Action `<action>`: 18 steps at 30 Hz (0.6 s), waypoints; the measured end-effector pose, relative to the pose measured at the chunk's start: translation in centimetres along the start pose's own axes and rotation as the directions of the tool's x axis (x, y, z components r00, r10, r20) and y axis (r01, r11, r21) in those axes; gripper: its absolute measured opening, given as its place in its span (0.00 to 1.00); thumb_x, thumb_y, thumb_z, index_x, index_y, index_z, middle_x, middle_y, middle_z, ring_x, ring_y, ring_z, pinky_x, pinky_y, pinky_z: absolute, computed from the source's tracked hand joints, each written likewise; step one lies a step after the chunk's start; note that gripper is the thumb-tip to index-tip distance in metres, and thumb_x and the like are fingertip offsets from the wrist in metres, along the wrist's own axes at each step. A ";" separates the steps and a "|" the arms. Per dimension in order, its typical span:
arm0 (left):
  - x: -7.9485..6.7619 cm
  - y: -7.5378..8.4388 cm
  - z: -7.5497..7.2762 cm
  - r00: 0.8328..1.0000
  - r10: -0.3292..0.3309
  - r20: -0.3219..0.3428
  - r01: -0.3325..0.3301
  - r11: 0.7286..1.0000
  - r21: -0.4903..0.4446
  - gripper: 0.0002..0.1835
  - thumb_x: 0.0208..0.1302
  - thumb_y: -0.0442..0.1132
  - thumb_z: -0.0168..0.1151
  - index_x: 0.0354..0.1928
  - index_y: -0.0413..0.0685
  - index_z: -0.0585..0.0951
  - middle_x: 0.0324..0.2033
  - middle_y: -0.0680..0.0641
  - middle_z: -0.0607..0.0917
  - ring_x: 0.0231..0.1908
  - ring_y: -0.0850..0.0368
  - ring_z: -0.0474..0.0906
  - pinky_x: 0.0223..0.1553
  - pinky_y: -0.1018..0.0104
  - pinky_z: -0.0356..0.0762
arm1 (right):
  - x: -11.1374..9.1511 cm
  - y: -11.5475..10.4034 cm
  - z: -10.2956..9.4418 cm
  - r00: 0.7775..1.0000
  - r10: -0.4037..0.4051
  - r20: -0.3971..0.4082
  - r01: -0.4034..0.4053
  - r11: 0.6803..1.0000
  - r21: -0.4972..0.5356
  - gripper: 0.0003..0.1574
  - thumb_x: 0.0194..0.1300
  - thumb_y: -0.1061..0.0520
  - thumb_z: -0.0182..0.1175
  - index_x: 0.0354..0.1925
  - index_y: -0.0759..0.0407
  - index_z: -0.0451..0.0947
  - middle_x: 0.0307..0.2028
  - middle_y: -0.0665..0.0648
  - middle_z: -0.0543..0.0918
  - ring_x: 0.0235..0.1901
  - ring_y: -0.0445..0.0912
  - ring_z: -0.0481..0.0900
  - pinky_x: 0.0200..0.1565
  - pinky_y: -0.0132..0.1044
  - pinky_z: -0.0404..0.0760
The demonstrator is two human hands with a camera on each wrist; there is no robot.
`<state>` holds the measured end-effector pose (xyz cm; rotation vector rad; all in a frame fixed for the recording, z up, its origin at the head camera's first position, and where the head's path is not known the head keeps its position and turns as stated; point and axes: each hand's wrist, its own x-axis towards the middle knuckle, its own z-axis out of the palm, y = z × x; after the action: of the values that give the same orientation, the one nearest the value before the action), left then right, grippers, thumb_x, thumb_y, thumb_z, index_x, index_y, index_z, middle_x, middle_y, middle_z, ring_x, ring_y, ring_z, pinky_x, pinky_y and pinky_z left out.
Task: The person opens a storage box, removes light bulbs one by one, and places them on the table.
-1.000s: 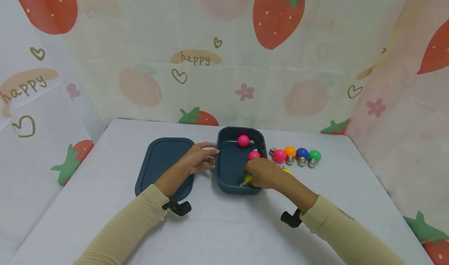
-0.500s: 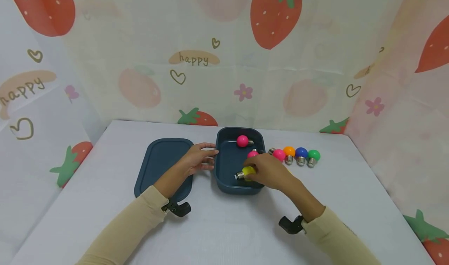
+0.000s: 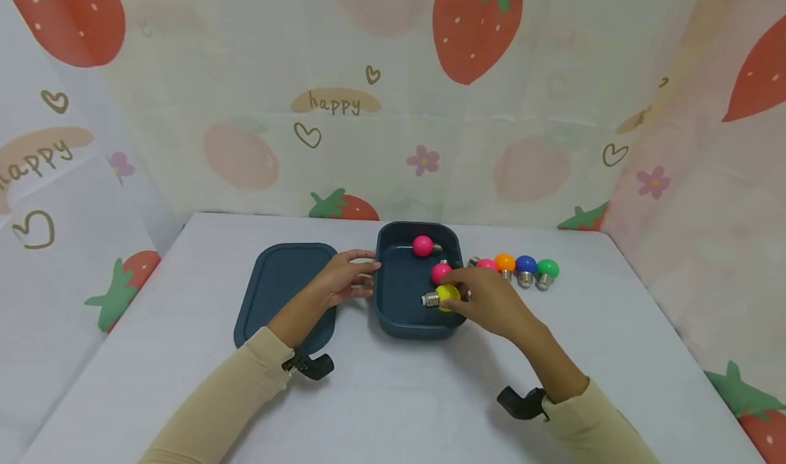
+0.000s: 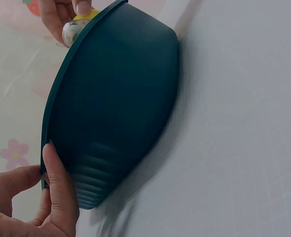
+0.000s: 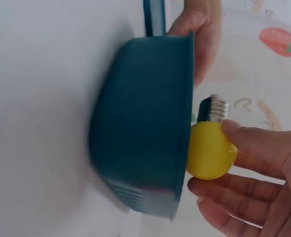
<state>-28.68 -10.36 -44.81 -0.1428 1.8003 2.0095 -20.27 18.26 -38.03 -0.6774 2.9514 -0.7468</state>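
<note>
My right hand (image 3: 494, 300) pinches a yellow light bulb (image 3: 448, 296) between thumb and fingers, over the near right part of a dark blue box (image 3: 393, 307). The bulb's metal screw base points left; in the right wrist view the yellow globe (image 5: 212, 150) is level with the box rim. My left hand (image 3: 344, 278) rests its fairly straight fingertips on the box's left rim, also seen in the left wrist view beside the ribbed corner of the wall (image 4: 116, 98). Two pink bulbs, one at the back (image 3: 422, 246) and one nearer (image 3: 441, 272), lie in the box.
A flat dark blue lid (image 3: 282, 286) lies left of the box, partly under my left forearm. Right of the box a pink bulb (image 3: 487, 264), an orange bulb (image 3: 505, 263), a blue bulb (image 3: 525, 265) and a green bulb (image 3: 547, 268) stand in a row. Printed cloth walls surround the table.
My right hand has come up from low in the box with the yellow bulb and shifted right, showing more of the bulb. The left hand stays at the rim.
</note>
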 end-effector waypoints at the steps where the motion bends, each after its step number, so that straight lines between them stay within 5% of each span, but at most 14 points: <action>1: 0.0 0.0 0.0 1.000 0.000 0.001 0.000 1.000 0.002 0.27 0.71 0.37 0.65 0.69 0.42 0.71 0.29 0.48 0.82 0.27 0.58 0.81 0.28 0.66 0.85 | -0.1 0.1 -0.1 1.000 0.000 -0.007 0.000 1.000 0.003 0.27 0.60 0.53 0.75 0.57 0.56 0.84 0.47 0.52 0.87 0.44 0.47 0.84 0.41 0.37 0.86; 18: 0.2 0.0 -0.1 1.000 -0.004 -0.004 0.004 1.000 0.008 0.26 0.71 0.37 0.65 0.68 0.43 0.72 0.31 0.48 0.82 0.28 0.57 0.81 0.30 0.66 0.85 | -1.9 1.7 -1.8 0.991 0.042 -0.124 -0.033 0.996 0.077 0.23 0.60 0.55 0.75 0.53 0.59 0.85 0.48 0.57 0.87 0.40 0.50 0.86 0.35 0.38 0.87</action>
<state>-28.84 -10.36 -44.90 -0.1487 1.8086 2.0007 -19.43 21.20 -37.39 -0.5893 3.0196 -0.9244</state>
